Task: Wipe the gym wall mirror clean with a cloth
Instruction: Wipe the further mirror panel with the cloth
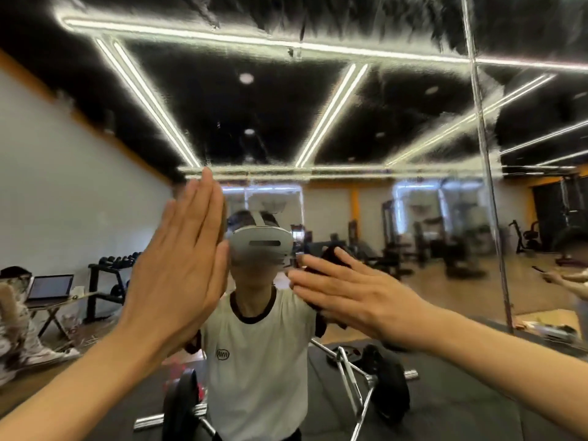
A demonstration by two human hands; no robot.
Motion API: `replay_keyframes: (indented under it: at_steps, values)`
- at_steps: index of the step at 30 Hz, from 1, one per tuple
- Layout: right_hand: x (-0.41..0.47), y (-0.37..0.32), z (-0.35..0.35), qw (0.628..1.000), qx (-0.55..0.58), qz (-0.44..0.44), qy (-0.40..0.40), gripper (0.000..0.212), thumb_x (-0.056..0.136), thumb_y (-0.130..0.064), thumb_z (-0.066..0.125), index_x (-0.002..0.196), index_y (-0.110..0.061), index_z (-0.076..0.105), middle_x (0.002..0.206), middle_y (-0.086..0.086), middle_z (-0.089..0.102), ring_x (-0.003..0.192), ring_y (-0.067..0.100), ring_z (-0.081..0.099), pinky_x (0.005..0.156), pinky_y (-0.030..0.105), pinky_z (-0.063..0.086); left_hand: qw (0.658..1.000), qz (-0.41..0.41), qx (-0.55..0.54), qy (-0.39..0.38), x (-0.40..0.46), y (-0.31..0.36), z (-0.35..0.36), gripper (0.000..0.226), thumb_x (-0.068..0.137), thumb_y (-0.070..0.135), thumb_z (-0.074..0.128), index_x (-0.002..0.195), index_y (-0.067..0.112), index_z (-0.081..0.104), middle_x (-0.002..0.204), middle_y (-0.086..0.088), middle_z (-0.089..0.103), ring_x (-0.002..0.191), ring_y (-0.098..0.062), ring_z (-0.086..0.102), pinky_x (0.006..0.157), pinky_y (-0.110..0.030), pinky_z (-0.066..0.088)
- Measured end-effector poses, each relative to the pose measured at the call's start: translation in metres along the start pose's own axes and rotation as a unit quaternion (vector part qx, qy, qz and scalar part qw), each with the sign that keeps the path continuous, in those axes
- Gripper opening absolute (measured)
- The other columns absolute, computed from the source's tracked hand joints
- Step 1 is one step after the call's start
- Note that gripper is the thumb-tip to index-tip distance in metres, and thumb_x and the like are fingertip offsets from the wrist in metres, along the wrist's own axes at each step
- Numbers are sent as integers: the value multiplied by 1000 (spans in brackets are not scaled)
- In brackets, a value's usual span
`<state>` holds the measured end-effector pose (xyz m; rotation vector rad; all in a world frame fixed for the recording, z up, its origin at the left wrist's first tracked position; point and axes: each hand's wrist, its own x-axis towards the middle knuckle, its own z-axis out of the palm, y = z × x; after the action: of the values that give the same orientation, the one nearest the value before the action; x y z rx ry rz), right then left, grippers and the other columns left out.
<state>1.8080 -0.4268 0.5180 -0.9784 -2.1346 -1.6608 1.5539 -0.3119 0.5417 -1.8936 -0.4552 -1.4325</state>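
The wall mirror (pixel 350 122) fills the view and reflects the gym and a person in a white T-shirt with a headset. My left hand (pixel 181 259) is raised flat against the glass, fingers straight and together, pointing up. My right hand (pixel 353 294) lies flat with straight fingers pointing left, pressing a dark cloth (pixel 331 253) on the mirror. Only a dark edge of the cloth shows past the fingers. The upper glass looks streaky and smeared.
A vertical mirror seam (pixel 486 173) runs down the right side. In the reflection lie a barbell with black plates (pixel 385 380), a dumbbell rack (pixel 108 278), a laptop on a folding table (pixel 49 288) and another person's arm holding a phone (pixel 560 278).
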Motion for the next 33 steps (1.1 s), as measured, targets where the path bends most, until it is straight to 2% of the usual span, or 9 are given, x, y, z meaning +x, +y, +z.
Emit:
replay_keyframes:
  at_steps: [2, 7, 11, 15, 18, 22, 26, 30, 33]
  values:
    - [46, 39, -15, 997, -25, 62, 33, 47, 112, -27, 24, 144, -6, 51, 154, 11, 45, 149, 23, 25, 125, 40, 12, 1000, -25, -2, 1, -3, -15, -6, 63, 106, 31, 21, 161, 5, 5, 169, -12, 1, 156, -15, -6, 124, -25, -9]
    - [130, 90, -29, 955, 8, 239, 173, 43, 107, -17, 41, 147, -4, 47, 157, 13, 40, 151, 32, 25, 123, 43, 4, 999, -38, 4, -12, -7, -34, -1, 63, 107, 33, 20, 161, 11, -2, 170, -6, -6, 156, -15, -7, 124, -25, -11]
    - [78, -3, 15, 985, -2, 122, 123, 46, 98, -6, 54, 144, -3, 48, 154, 14, 42, 147, 32, 33, 126, 41, 5, 999, -45, -9, -1, -8, -33, 2, 63, 106, 33, 22, 162, 8, 2, 170, -7, -5, 156, -15, -7, 123, -24, -12]
    - [31, -41, 21, 1000, 5, 9, 29, 45, 106, -19, 44, 151, -13, 39, 159, 5, 36, 151, 23, 26, 126, 42, 12, 999, -49, 2, -9, -8, -32, 2, 64, 106, 32, 22, 161, 5, 4, 170, -9, -5, 156, -15, -8, 123, -24, -12]
    - [96, 13, -3, 989, -38, 123, 71, 48, 103, -11, 47, 151, -6, 41, 158, 14, 38, 150, 31, 25, 124, 47, 11, 999, -46, -1, -15, -7, -33, 1, 65, 105, 32, 21, 161, 5, 3, 170, -9, -6, 156, -16, -9, 123, -25, -13]
    - [173, 64, -23, 938, -8, 299, 176, 46, 108, -16, 36, 152, -4, 39, 162, 12, 32, 153, 33, 17, 123, 45, 0, 999, -24, -31, -12, -13, -45, -9, 63, 107, 34, 22, 162, 11, 1, 170, -3, -8, 155, -12, -9, 123, -23, -11]
    - [116, -20, 23, 973, -27, 186, 137, 51, 98, -2, 54, 148, -3, 45, 158, 15, 36, 151, 30, 23, 125, 43, 1, 1000, -22, -16, -8, -40, -87, -23, 61, 108, 38, 16, 161, 16, -1, 169, -1, -6, 155, -9, -8, 124, -25, -9]
    - [57, -65, 32, 999, -9, 23, 36, 42, 109, -18, 36, 151, -12, 38, 159, 5, 34, 151, 23, 24, 126, 40, 7, 998, -41, -14, -43, -68, -124, -20, 66, 106, 43, 10, 162, 10, 6, 170, -6, -1, 157, -24, 0, 126, -51, 5]
    - [96, -17, 16, 997, -35, 59, 41, 46, 103, -8, 47, 149, -6, 43, 157, 13, 38, 150, 30, 26, 126, 38, 4, 999, -26, 13, -33, -70, -123, -27, 63, 107, 38, 11, 161, 6, 9, 170, -6, -2, 157, -17, -3, 127, -34, -4]
